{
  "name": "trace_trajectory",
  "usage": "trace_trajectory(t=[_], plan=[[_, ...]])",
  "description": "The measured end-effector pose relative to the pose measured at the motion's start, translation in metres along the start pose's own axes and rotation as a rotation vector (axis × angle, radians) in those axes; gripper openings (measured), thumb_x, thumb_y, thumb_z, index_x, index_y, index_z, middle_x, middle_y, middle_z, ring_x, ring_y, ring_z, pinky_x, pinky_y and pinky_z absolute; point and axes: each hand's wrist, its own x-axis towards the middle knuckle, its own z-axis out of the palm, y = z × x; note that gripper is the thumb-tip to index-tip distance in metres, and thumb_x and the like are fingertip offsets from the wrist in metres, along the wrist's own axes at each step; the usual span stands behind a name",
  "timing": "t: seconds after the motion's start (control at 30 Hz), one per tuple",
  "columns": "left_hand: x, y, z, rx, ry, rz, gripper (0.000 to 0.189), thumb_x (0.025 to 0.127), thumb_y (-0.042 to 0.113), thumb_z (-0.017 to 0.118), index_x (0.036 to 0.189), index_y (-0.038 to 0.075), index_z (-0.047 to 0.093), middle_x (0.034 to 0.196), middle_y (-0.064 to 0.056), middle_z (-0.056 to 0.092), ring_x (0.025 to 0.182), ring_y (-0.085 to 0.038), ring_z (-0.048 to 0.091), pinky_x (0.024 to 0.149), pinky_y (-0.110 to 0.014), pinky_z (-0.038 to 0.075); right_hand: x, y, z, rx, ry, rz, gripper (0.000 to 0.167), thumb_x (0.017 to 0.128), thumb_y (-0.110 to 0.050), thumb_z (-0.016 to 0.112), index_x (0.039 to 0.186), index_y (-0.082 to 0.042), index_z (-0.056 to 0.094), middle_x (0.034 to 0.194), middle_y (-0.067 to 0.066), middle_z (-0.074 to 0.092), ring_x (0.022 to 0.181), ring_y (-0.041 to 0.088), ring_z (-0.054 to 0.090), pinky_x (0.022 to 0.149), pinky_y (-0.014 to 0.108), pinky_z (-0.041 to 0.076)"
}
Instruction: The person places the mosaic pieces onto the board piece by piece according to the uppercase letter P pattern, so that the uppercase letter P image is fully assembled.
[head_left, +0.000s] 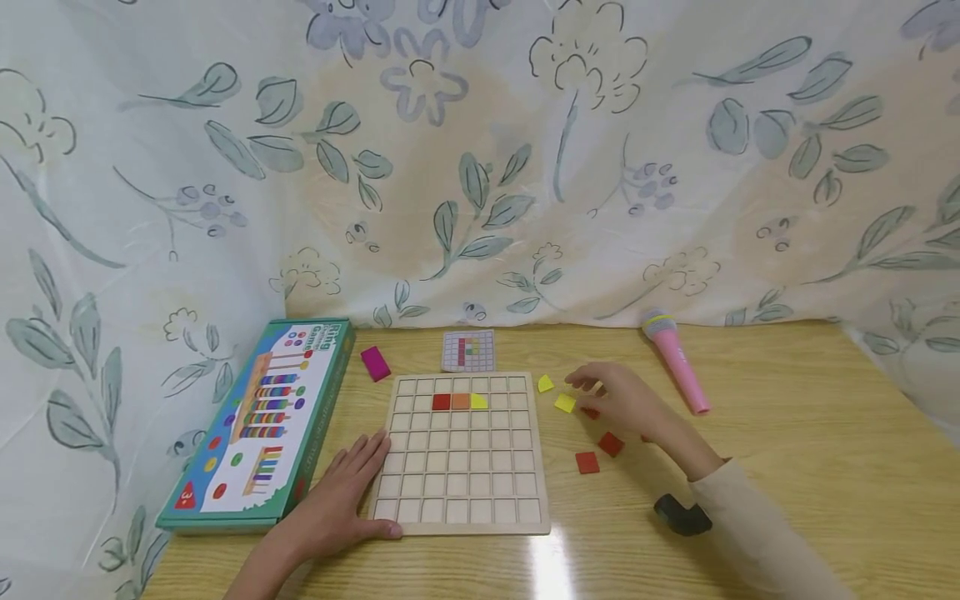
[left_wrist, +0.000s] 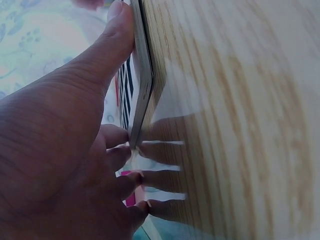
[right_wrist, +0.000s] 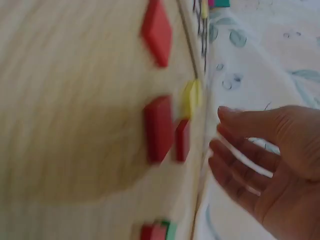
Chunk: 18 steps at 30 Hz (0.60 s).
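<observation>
A wooden grid board (head_left: 459, 462) lies at centre. Along one of its upper rows sit a red square (head_left: 442, 402), an orange square (head_left: 461, 402) and a yellow quarter-round piece (head_left: 478, 402). My left hand (head_left: 341, 500) rests at the board's lower left, fingers along its left edge and thumb at the front edge. To the right of the board, my right hand (head_left: 622, 402) hovers with loosely bent fingers over loose tiles, nothing visible between them. Near its fingertips are a yellow tile (head_left: 566, 403) and a yellow quarter-round tile (head_left: 545, 383); red tiles (head_left: 587, 462) lie closer to me.
A printed pattern card (head_left: 468, 351) lies behind the board, a magenta block (head_left: 375, 364) left of it. The game box (head_left: 258, 425) takes up the left side. Beyond the right hand is a pink toy microphone (head_left: 681, 363). A floral cloth (head_left: 480, 167) hangs behind the table.
</observation>
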Motion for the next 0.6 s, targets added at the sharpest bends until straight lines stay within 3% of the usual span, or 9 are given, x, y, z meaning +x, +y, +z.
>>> trace_trajectory(t=[0.23, 0.6], plan=[[-0.001, 0.002, -0.001, -0.011, 0.0, -0.006, 0.116, 0.072, 0.07, 0.069, 0.155, 0.004, 0.023, 0.163, -0.011, 0.017, 0.147, -0.042, 0.012, 0.117, -0.061, 0.012, -0.012, 0.014, 0.0, -0.048, 0.015, 0.075, 0.029, 0.082, -0.004, 0.077, 0.109, 0.003, 0.069, 0.095, 0.011, 0.071, 0.081, 0.022, 0.066, 0.073, 0.038, 0.056], [-0.001, 0.002, -0.002, -0.017, -0.001, -0.009, 0.116, 0.072, 0.071, 0.068, 0.156, 0.005, 0.023, 0.163, -0.011, 0.017, 0.148, -0.041, 0.012, 0.117, -0.06, 0.012, -0.012, 0.008, 0.003, -0.088, 0.007, 0.199, 0.03, 0.081, -0.003, 0.076, 0.11, 0.002, 0.069, 0.093, 0.007, 0.071, 0.084, 0.021, 0.064, 0.077, 0.041, 0.055]])
